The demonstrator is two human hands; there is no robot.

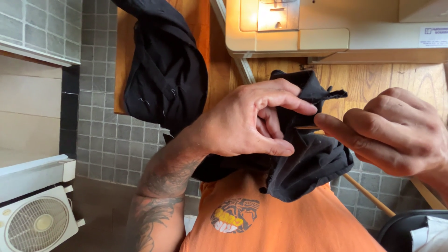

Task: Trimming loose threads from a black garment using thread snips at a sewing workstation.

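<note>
The bunched black fabric [308, 163] sits at the centre of my view, held up in the air above my orange shirt [280, 219], well off the wooden table [373, 79] that lies at twelve to one o'clock from it. My left hand [247, 121] grips the cloth from its nine o'clock side, thumb and forefinger pinched over a fold, the other fingers curled into the bundle. A ragged little tip of the fabric sticks out at about one o'clock, past my forefinger. My right hand [396, 135] comes in from three o'clock, fingertips pressed together on a thin pale needle-like sliver [306, 127] that points into the cloth just where my left fingers pinch; what it is exactly I cannot tell. The two hands nearly meet there, with only a narrow gap between them. At eleven o'clock from the bundle, more black cloth [163, 70] hangs over the table's left edge, and its lower end seems to run down behind my left wrist. The cream sewing machine [326, 28] stands at twelve o'clock on the table, near its front edge. Left of the table, grey tiled floor [102, 140] lies open at nine o'clock, as far as a white box fan [37, 224] at eight o'clock. At four o'clock a dark rounded rim [396, 228] shows at the corner.
</note>
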